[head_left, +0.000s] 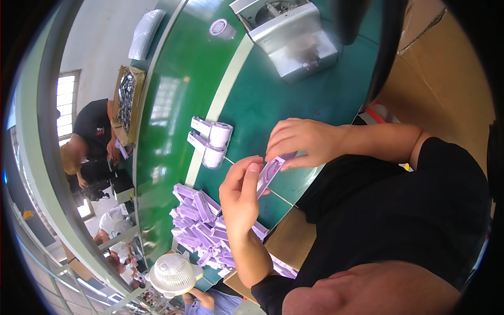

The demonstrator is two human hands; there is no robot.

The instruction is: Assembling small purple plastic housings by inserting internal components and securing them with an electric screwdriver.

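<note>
A long, hollow lilac plastic housing [269, 174] is held between my two hands, its open side facing up and a small red spot inside it. My left hand [242, 191] grips its lower side, with thumb and fingers closed around it. At its upper end my right hand [303, 140] is closed on it, thumb along the near edge and fingers bent over the far side. Two lilac-and-white handled devices with round cylinder ends [215, 139] lie beyond my hands. Below and left of my left hand spreads a heap of lilac plastic housings [199, 223].
A silver metal machine [299, 47] stands on the green bench [262, 100], near a pale round cup [221, 29]. An open cardboard box [291, 236] sits by my body. A white fan [173, 274] stands past the heap. Across the bench, co-workers sit near a parts box [137, 86].
</note>
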